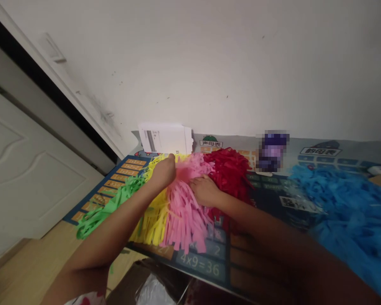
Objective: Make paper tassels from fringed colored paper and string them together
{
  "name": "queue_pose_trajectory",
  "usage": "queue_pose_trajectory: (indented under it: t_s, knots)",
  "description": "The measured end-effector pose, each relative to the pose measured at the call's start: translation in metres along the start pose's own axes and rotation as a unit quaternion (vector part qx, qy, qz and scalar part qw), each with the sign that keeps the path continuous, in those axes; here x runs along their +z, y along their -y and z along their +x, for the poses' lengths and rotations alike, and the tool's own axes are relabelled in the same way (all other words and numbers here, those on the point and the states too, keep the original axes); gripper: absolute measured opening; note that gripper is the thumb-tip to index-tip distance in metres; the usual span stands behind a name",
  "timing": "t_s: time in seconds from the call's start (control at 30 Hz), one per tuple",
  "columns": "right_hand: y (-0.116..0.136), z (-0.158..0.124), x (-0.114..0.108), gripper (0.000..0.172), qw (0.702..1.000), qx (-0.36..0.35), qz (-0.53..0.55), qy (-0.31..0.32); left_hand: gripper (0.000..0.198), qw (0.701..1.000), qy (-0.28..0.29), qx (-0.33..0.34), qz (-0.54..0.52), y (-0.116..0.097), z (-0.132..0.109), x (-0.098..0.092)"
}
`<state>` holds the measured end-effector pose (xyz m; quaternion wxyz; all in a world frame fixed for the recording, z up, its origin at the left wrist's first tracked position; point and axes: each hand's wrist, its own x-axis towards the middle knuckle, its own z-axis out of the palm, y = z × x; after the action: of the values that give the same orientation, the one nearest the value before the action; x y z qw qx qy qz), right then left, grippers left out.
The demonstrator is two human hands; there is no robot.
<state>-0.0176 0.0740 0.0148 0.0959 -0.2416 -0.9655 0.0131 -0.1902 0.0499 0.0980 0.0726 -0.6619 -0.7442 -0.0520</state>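
Piles of cut paper strips lie side by side on a printed mat (206,262): green (111,203), yellow (152,216), pink (186,212) and dark red (230,169). My left hand (164,171) is closed like a fist at the far end of the yellow and pink strips, where it seems to pinch some pink strips. My right hand (205,190) rests on the pink pile beside the red one, fingers curled down into the strips. A big heap of blue strips (349,212) lies to the right, apart from both hands.
The mat lies on a wooden table against a white wall. A white box (167,139) stands at the wall behind the strips. A blurred purple object (272,151) sits near the red pile. A door is at the left, and a bag lies below the table edge.
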Motion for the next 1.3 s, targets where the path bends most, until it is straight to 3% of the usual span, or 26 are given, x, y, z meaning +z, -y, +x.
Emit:
queue_pose_trajectory:
  t_s: [0.13,0.37,0.47,0.57,0.63,0.7,0.77,0.87,0.93,1.0,1.1,1.2,1.3]
  knots:
    - [0.001,-0.002,-0.003,0.031,1.000,-0.003,-0.002,-0.014,0.022,0.999,0.009,0.017,0.030,-0.001,0.000,-0.041]
    - [0.002,-0.009,-0.002,0.026,1.000,0.007,-0.001,-0.018,0.029,0.991,-0.108,-0.019,0.072,-0.016,-0.018,-0.088]
    - [0.001,-0.009,0.003,0.024,1.000,0.019,0.006,-0.008,0.032,0.983,-0.139,-0.061,0.101,-0.018,-0.013,-0.111]
    - [-0.002,-0.009,0.002,0.018,0.999,0.033,0.018,-0.008,0.033,0.966,-0.213,-0.098,0.107,-0.016,-0.001,-0.144]
    - [-0.006,-0.011,-0.009,0.016,0.998,0.049,0.029,-0.029,0.032,0.952,-0.268,-0.113,0.100,-0.018,0.005,-0.168]
    - [-0.009,-0.018,-0.031,0.025,0.993,0.088,0.032,-0.072,0.031,0.947,-0.294,-0.101,0.088,-0.027,0.007,-0.187]
    - [-0.010,-0.027,-0.061,0.038,0.972,0.163,0.029,-0.169,0.030,0.953,-0.287,-0.058,0.079,-0.046,0.003,-0.195]
    - [-0.010,-0.040,-0.107,0.056,0.885,0.241,0.032,-0.397,0.030,0.966,-0.244,0.030,0.078,-0.087,-0.010,-0.185]
    - [-0.020,-0.046,-0.131,0.066,0.835,0.241,0.038,-0.493,0.031,0.970,-0.213,0.084,0.078,-0.113,-0.021,-0.171]
    - [-0.040,-0.058,-0.147,0.055,0.838,0.249,0.048,-0.483,0.032,0.973,-0.182,0.122,0.068,-0.132,-0.030,-0.154]
    - [-0.077,-0.097,-0.159,0.031,0.871,0.278,0.039,-0.403,0.032,0.972,-0.159,0.170,0.033,-0.147,-0.040,-0.124]
    - [-0.093,-0.165,-0.159,0.025,0.892,0.255,-0.071,-0.367,0.030,0.947,-0.170,0.266,-0.059,-0.159,-0.051,-0.080]
    - [-0.078,-0.247,-0.142,0.023,0.906,0.231,-0.177,-0.309,0.029,0.891,-0.155,0.392,-0.167,-0.178,-0.072,-0.026]
